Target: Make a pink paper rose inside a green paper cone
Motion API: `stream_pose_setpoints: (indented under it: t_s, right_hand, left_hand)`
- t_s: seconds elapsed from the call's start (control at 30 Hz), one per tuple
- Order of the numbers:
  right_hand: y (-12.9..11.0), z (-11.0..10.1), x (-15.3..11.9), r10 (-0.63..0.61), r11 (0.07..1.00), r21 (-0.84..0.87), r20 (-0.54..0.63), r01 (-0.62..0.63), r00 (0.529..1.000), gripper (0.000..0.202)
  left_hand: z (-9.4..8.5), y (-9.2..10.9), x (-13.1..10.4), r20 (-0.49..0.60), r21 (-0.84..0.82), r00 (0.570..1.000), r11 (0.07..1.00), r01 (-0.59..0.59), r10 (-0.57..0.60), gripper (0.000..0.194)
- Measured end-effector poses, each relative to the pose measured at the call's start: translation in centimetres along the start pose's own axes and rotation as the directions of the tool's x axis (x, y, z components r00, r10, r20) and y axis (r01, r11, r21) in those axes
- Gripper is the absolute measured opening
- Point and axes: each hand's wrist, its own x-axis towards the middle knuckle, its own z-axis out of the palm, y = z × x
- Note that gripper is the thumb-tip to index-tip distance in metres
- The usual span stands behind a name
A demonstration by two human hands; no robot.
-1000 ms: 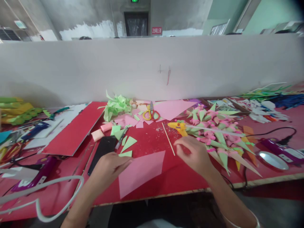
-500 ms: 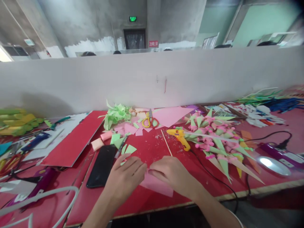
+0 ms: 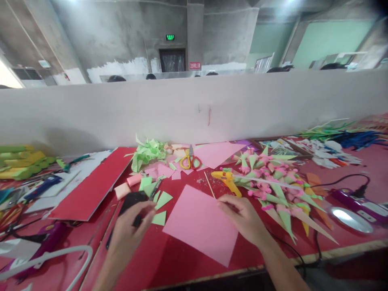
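Observation:
A square sheet of pink paper lies opened out in front of me, tilted to the table's edge. My right hand is at its right corner, thumb and forefinger closed on the edge. Just beyond those fingertips lies a thin wooden stick. My left hand hovers to the left, apart from the paper, fingers loosely curved with a gap to the thumb and nothing between them. Beneath it is a black phone, partly hidden. Small green paper pieces lie between the left hand and the sheet.
A yellow glue gun lies beside a heap of pink-and-green paper cones on the right. Scissors and crumpled green paper are at the back, before a white partition. A red board is left.
The hands have moved apart. My left hand went left, off the paper and over the phone. The pink sheet now shows spread flat, with my right hand at its corner.

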Motion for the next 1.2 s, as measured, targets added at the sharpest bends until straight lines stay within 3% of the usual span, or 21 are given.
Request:
stream_pose_setpoints:
  t_s: [0.07,0.13,0.23,0.3,0.4,0.47,0.6,0.67,0.83,1.0,1.1,1.13,1.2]
  right_hand:
    - [0.7,1.0,0.1,0.057,0.994,0.100,-0.057,-0.051,0.997,0.028]
    - [1.6,2.3,0.2,0.103,0.980,0.178,-0.079,-0.087,0.992,0.028]
    - [2.8,3.8,0.2,0.136,0.978,0.169,-0.075,-0.121,0.988,0.029]
    - [3.3,4.4,0.2,0.113,0.991,0.077,-0.105,-0.105,0.988,0.027]
    - [3.2,4.7,0.0,-0.042,0.987,-0.163,-0.298,-0.007,0.954,0.023]
    - [2.5,4.7,-0.3,-0.154,0.960,-0.275,-0.333,0.061,0.930,0.033]
    - [0.7,5.1,-1.5,-0.191,0.974,-0.137,-0.056,0.182,0.980,0.054]
    - [0.1,5.6,-1.9,-0.170,0.984,-0.045,0.046,0.172,0.984,0.066]
    - [-0.6,6.4,-2.0,-0.027,0.990,0.138,0.131,0.009,0.991,0.068]
    - [-0.7,6.5,-2.3,-0.027,0.885,0.455,0.259,-0.097,0.966,0.059]
    - [0.4,6.7,-2.5,0.146,0.883,0.433,0.110,-0.180,0.983,0.048]
    - [0.8,6.7,-2.4,0.237,0.880,0.423,0.007,-0.218,0.971,0.042]
    - [1.4,6.4,-1.9,0.335,0.875,0.400,-0.096,-0.272,0.937,0.030]
  left_hand:
    - [1.1,1.1,-0.6,0.148,-0.298,0.988,0.950,0.095,-0.053,0.029]
    - [2.2,2.3,-0.9,0.218,-0.445,0.971,0.875,0.191,-0.101,0.027]
    - [3.1,3.1,-0.9,0.257,-0.425,0.943,0.851,0.307,-0.212,0.029]
    - [3.2,3.2,-0.7,0.231,-0.382,0.944,0.870,0.312,-0.237,0.031]
    - [3.0,3.1,-0.5,0.187,-0.318,0.958,0.910,0.266,-0.215,0.031]
    - [3.0,3.4,-0.6,0.141,-0.249,0.970,0.941,0.230,-0.199,0.032]
    - [3.3,4.3,-0.8,-0.034,-0.130,0.997,0.989,0.068,-0.073,0.027]
    - [3.6,5.0,-0.6,-0.112,-0.096,0.993,0.994,-0.050,0.039,0.024]
    - [3.8,6.5,0.5,-0.145,-0.103,0.963,0.964,-0.243,0.227,0.032]
    - [4.4,6.1,0.2,-0.160,-0.248,0.964,0.936,-0.248,0.213,0.042]
    - [4.5,4.9,-0.7,-0.185,-0.319,0.974,0.930,-0.184,0.129,0.034]
    - [4.4,4.5,-1.0,-0.140,-0.357,0.987,0.926,-0.125,0.080,0.031]
    - [3.8,3.7,-1.2,0.066,-0.464,0.998,0.886,0.023,0.009,0.029]
